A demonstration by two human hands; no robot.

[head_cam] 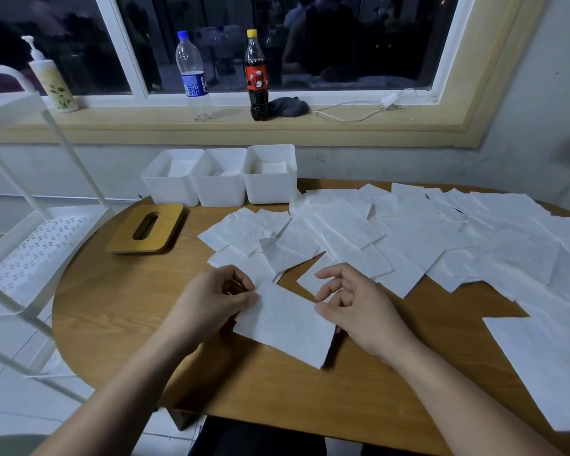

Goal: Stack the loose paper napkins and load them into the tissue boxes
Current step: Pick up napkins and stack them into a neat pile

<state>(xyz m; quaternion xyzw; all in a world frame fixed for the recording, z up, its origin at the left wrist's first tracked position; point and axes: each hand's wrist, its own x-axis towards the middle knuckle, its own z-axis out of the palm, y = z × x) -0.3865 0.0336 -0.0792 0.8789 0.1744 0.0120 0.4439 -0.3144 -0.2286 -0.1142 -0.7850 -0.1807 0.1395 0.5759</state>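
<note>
Napkin (283, 320) white, rectangular, faintly creased, held low over wooden counter (112, 324); left edge pinched by left hand (214, 301), right edge by right hand (352, 304). Loose napkins (408, 238) spread overlapping behind. Three white tissue boxes (219, 184) lined at far edge.

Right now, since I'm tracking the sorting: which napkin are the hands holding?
The napkin nearest the person, held between the left hand and right hand; the other napkins lie spread untouched farther back.
</note>
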